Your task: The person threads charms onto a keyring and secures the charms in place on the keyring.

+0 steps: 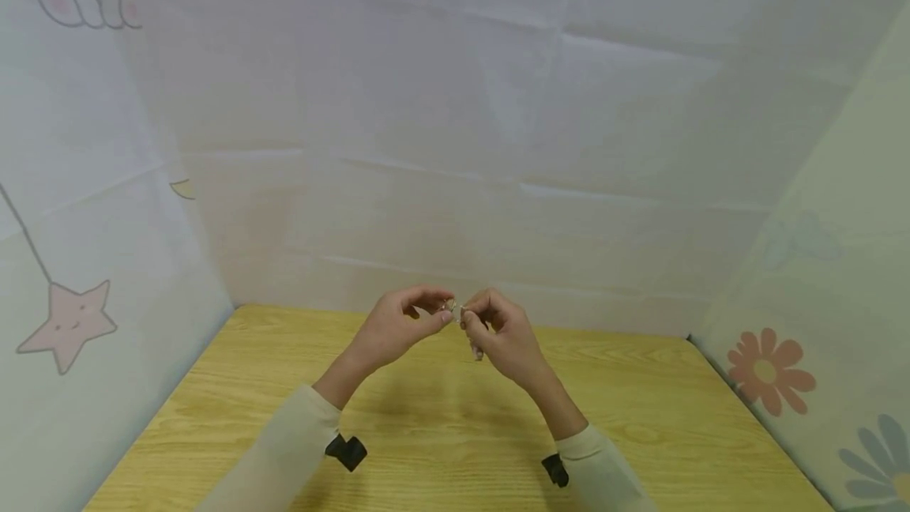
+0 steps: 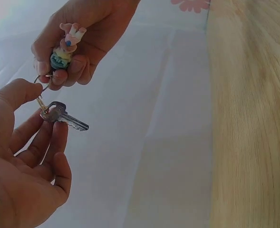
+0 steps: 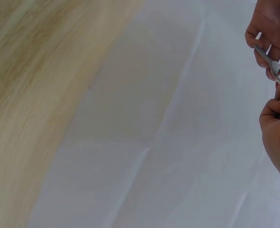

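Both hands meet in the air above the far middle of the wooden table (image 1: 455, 433), fingertips almost touching, and from the head view what they share is only a small glint between them. The left wrist view shows more: the left hand (image 2: 21, 161) pinches a thin key ring (image 2: 39, 90) between thumb and forefinger, its other fingers loosely curled beneath, and a silver key (image 2: 63, 118) hangs from the ring just over those fingers, its blade pointing right. The right hand (image 2: 80, 35) has its fingers curled round a small pastel figure charm (image 2: 66, 47), pink and white above, blue at the base; most of the charm is covered by the fingers, and its join to the ring is hidden behind the thumb. In the right wrist view both hands are cut off by the right edge, so only part of the key and a sliver of the ring show. Cream sleeves (image 1: 284, 449) cover both forearms, each with a dark strap at the wrist. White cloth walls (image 1: 498, 141) stand around the table, printed with a pink star (image 1: 67, 322) on the left and flowers (image 1: 768, 370) on the right.
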